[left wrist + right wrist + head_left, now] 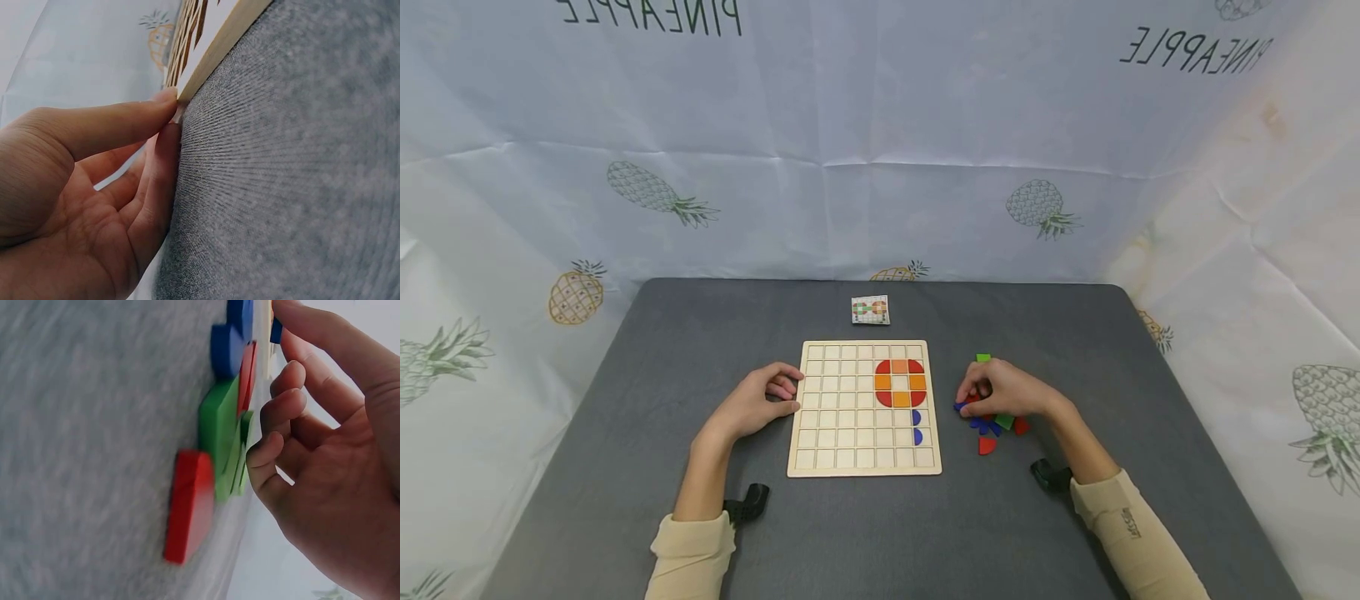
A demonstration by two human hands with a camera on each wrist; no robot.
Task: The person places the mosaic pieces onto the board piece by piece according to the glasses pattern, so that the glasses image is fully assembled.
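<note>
A pale wooden grid board (831, 435) lies flat on the table. On its right side sit red quarter-round pieces (883, 399) and orange squares (882, 382), forming a ring. Below them are two blue half-round pieces (916, 417). My left hand (758, 402) rests against the board's left edge; in the left wrist view its extended thumb (119, 125) touches that edge. Beside the board, my right hand (1011, 389) pinches a small blue piece (276, 330) between thumb and forefinger, just above the loose pieces. Its full shape is hidden.
Loose red, blue and green pieces, including a red one (987, 446) and a green one (982, 357), lie partly under the right hand. A small printed pattern card (870, 310) lies beyond the board on the dark grey table (722, 317). Pineapple-print cloth (865, 217) hangs behind.
</note>
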